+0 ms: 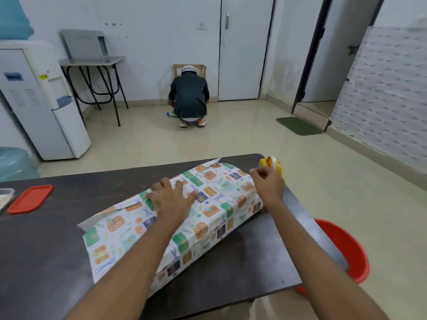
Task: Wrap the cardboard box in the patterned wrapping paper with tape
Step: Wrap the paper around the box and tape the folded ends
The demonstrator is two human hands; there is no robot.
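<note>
I see the cardboard box [175, 218] lying diagonally across the dark desk [46, 250], already covered by the patterned wrapping paper [208, 218], whose loose ends stick out past both ends. My left hand [172, 200] lies flat on top, fingers [184, 183] spread, pressing the paper edge down and gripping nothing. My right hand [269, 183] sits at the far right corner, fingertips pinched together; whether tape is between them I cannot tell. Just behind it stands a yellow tape dispenser [273, 166]. At the desk's left edge lies a red lid [31, 198]; a red stool [346, 252] stands beside the right edge.
</note>
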